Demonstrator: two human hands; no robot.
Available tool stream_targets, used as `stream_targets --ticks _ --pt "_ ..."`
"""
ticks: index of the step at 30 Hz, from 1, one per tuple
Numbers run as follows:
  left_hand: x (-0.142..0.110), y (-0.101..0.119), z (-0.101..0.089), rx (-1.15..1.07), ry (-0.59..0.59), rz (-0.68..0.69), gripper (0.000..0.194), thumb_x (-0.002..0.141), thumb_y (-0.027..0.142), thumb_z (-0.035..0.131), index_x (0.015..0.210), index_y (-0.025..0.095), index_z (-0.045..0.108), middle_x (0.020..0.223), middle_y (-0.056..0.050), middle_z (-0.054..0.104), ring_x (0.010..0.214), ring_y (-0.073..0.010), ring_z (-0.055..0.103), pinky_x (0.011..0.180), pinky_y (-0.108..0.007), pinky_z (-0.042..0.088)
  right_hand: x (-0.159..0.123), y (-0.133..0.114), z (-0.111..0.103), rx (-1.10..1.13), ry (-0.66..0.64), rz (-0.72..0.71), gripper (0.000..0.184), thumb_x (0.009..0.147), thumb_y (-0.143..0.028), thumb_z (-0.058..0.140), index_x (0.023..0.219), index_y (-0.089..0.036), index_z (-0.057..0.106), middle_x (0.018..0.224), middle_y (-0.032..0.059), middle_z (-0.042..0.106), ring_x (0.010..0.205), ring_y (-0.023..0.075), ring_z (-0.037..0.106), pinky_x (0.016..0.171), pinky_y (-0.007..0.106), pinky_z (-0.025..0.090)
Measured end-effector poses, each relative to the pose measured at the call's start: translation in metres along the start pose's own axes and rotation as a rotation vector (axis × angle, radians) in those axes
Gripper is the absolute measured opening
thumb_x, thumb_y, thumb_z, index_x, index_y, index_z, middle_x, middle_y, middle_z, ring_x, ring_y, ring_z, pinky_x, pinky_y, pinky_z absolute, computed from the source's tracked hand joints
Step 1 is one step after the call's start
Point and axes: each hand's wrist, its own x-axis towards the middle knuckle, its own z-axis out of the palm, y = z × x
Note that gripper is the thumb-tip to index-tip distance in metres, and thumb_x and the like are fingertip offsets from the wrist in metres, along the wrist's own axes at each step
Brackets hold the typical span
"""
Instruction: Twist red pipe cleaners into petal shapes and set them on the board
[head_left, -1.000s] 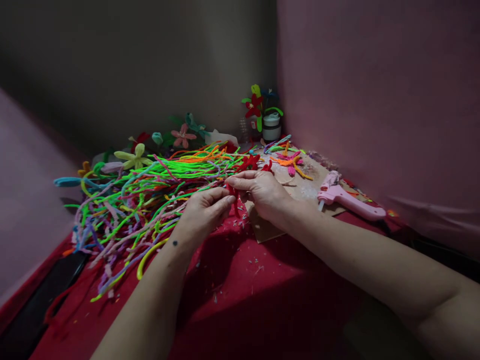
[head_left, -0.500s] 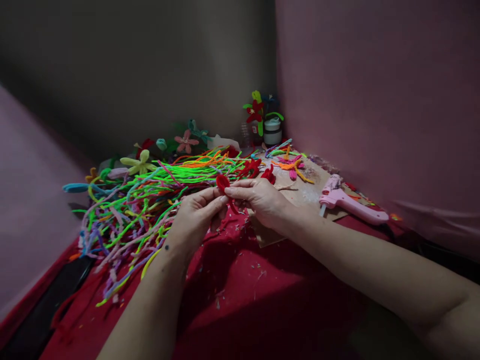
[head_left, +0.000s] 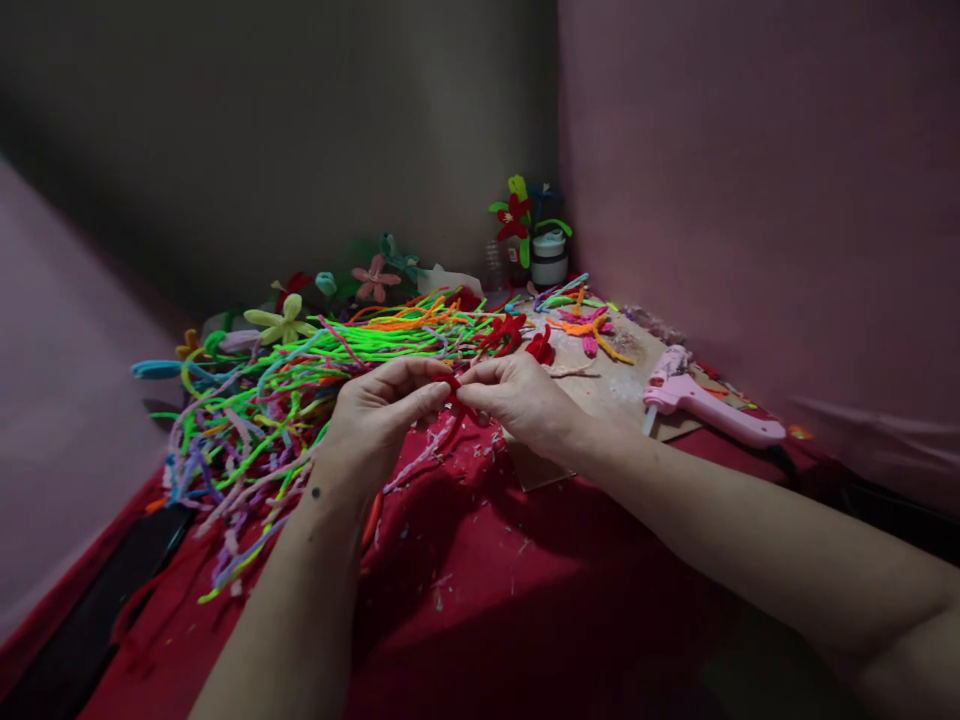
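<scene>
A small red pipe cleaner (head_left: 448, 383) is pinched between both hands above the red cloth. My left hand (head_left: 382, 410) is closed, thumb and forefinger on the left side of it. From the other side my right hand (head_left: 517, 400) grips it with thumb and fingertips. The fingers cover most of the red piece, so its full shape is hidden. Just behind the hands lie red fuzzy petals (head_left: 540, 345) and more red looped pieces (head_left: 504, 335).
A heap of colourful pipe cleaners (head_left: 300, 370) spreads to the left. A pink glue gun (head_left: 697, 400) rests on cardboard (head_left: 615, 385) at the right. Behind are a yellow flower (head_left: 280, 320), a pink flower (head_left: 375, 279) and a white-lidded jar (head_left: 549, 260).
The red loop that stood up above my fingertips is now lower and mostly covered. My left hand has shifted slightly left, and its fingers have turned in over the piece.
</scene>
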Motion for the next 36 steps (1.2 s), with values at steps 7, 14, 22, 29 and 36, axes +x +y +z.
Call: stream_targets --ticks 7,14,22,29,36 --pt "-0.002 -0.01 0.007 0.376 0.148 0.312 0.007 0.071 0.023 0.065 0.075 0.018 0.063 0.068 0.003 0.06 0.061 -0.0079 0.052 0.059 -0.02 0.041 -0.002 0.002 0.0 -0.247 0.0 -0.128 0.019 0.068 -0.013 0.044 0.05 -0.013 0.05 0.047 -0.0045 0.039 0.048 0.0055 0.033 0.049 0.022 0.025" --pt "-0.003 -0.011 0.008 0.585 0.196 0.488 0.003 0.073 0.02 0.063 0.072 0.018 0.062 0.066 0.005 0.061 0.059 -0.0072 0.052 0.058 -0.018 0.042 0.001 0.006 0.0 -0.1 -0.049 -0.068 0.014 0.069 -0.02 0.053 0.059 -0.012 0.059 0.049 -0.0046 0.042 0.047 0.0054 0.034 0.047 0.022 0.023" --pt "-0.002 -0.008 0.003 0.43 0.028 0.385 0.006 0.076 0.023 0.06 0.077 0.018 0.064 0.072 0.001 0.064 0.064 -0.0105 0.056 0.06 -0.021 0.045 0.001 0.004 -0.001 0.109 -0.051 0.088 0.005 0.062 -0.013 0.059 0.057 -0.011 0.059 0.043 -0.0062 0.042 0.041 0.004 0.031 0.043 0.022 0.021" --pt "-0.001 -0.001 -0.003 0.722 -0.093 0.516 0.012 0.078 0.023 0.055 0.07 0.02 0.064 0.07 0.0 0.063 0.064 -0.0112 0.056 0.064 -0.022 0.043 0.001 0.006 -0.002 0.092 -0.086 0.1 0.005 0.061 -0.012 0.06 0.056 -0.011 0.06 0.045 -0.0046 0.047 0.042 0.004 0.034 0.043 0.021 0.024" --pt "-0.002 -0.002 0.004 0.409 0.095 0.168 0.012 0.072 0.03 0.062 0.074 0.018 0.065 0.06 0.002 0.058 0.051 -0.0093 0.046 0.048 -0.021 0.037 0.001 0.004 -0.001 0.135 -0.065 0.103 0.012 0.069 -0.016 0.06 0.058 -0.01 0.059 0.046 -0.0039 0.048 0.042 0.0044 0.036 0.043 0.021 0.025"
